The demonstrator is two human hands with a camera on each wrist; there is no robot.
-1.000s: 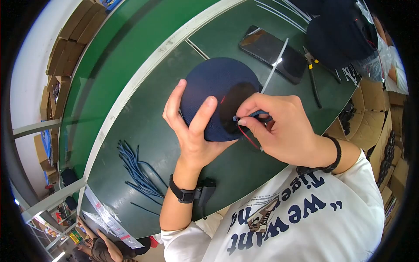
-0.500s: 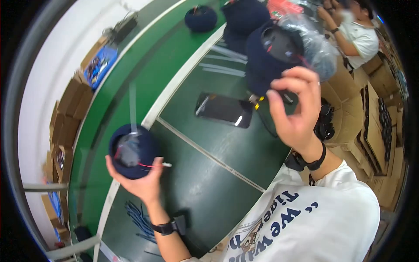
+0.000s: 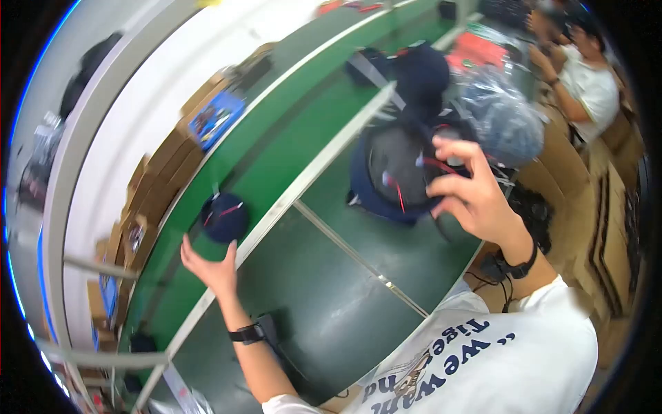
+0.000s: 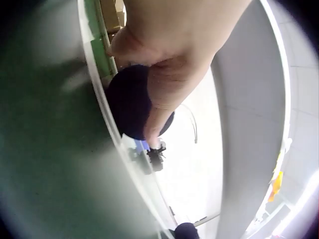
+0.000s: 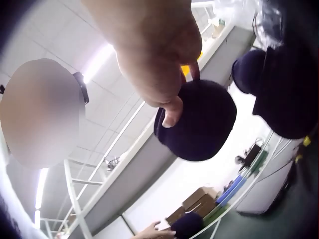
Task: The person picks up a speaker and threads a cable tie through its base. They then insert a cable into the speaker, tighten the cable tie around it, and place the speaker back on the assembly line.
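A round navy fabric-covered shell [image 3: 226, 221] with a red wire on its end sits on the green belt [image 3: 293, 131]. My left hand [image 3: 211, 270] is just on the near side of it, thumb and fingers spread apart. In the left wrist view the thumb overlaps that shell [image 4: 128, 102]. My right hand [image 3: 477, 200] grips a second, similar navy shell [image 3: 398, 162] by its edge, over the table's right part. Its dark flat face with red wires shows in the head view. In the right wrist view the thumb presses that shell's side [image 5: 207, 122].
More navy shells [image 3: 420, 76] stand at the far end beside a clear plastic bag [image 3: 507, 117]. A pale rail [image 3: 303, 181] separates the belt from the green table [image 3: 331, 297]. Cartons [image 3: 158, 172] and a blue bin [image 3: 217, 121] line the far side. Another person [image 3: 586, 90] sits at upper right.
My left hand has carried the first shell leftward onto the belt and let go of it. My right hand has left that shell's wire, reached right and taken hold of another shell.
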